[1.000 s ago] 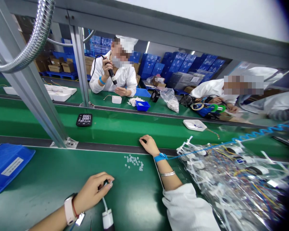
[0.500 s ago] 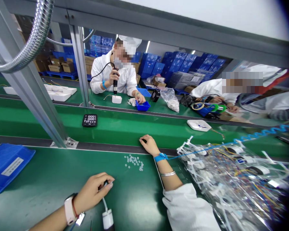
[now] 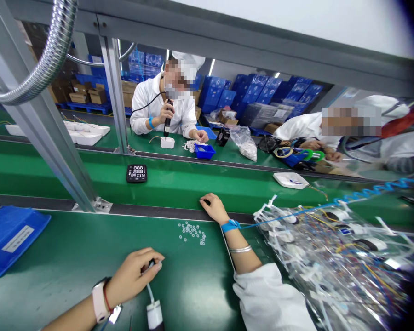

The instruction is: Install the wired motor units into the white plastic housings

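My left hand is closed on a thin white tube, low over the green work table. The tube runs down into a small white-and-black cylinder, cut off by the bottom edge. My right hand rests at the dark rail beside the conveyor, fingers loosely curled and thumb apart; nothing shows in it. Around its wrist is a blue strap with a cord. Several small white rings lie loose on the table between my hands.
Bagged parts with wires lie at right; a blue bin sits at left. The conveyor carries a black display unit and a white tray. Across it, a co-worker holds an electric screwdriver. A metal post rises at left.
The display unit and white tray have shifted right along the conveyor. The co-worker's hand has come up out of the small blue bin. My own hands have stayed in place.
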Demonstrator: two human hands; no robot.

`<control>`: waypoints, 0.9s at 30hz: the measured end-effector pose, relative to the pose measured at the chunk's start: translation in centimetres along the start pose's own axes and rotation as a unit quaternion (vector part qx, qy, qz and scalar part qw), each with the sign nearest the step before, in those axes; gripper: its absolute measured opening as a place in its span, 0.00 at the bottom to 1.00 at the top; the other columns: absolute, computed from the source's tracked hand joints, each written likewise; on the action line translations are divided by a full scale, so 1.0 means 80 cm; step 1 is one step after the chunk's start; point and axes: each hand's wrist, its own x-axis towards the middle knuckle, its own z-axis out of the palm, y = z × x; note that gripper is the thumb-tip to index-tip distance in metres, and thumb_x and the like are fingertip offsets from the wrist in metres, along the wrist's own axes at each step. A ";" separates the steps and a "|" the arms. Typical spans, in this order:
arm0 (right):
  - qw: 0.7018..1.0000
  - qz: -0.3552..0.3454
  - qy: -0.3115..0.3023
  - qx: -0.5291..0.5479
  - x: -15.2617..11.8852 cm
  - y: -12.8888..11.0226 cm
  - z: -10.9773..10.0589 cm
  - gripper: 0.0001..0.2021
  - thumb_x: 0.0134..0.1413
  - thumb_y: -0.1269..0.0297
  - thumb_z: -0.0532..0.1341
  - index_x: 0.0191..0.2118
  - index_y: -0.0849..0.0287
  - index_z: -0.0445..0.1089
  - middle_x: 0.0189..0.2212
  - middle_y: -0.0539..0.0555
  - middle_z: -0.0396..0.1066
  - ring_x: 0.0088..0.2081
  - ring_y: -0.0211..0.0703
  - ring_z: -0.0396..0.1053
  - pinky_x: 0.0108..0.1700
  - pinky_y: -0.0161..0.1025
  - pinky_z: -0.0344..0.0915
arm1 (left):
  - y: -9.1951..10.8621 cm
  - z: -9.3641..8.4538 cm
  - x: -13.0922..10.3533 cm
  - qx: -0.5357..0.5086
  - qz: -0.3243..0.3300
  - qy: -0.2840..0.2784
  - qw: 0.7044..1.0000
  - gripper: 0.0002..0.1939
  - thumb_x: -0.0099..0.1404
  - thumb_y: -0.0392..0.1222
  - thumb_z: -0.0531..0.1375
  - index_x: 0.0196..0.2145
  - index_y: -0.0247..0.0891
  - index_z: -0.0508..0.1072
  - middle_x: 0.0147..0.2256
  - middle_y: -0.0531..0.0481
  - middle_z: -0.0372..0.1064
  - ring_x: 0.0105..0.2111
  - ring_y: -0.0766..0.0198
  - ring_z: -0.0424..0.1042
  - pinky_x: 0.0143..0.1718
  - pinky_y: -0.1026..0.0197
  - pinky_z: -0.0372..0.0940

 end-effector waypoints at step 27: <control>1.000 0.004 -0.005 0.000 0.000 -0.002 -0.002 0.10 0.53 0.64 0.55 0.34 0.60 0.73 0.34 0.57 0.70 0.39 0.46 0.66 0.45 0.43 0.62 | 0.004 -0.002 0.000 0.018 0.011 0.005 1.000 0.13 0.66 0.45 0.50 0.40 0.40 0.71 0.33 0.50 0.70 0.25 0.68 0.65 0.28 0.67 0.58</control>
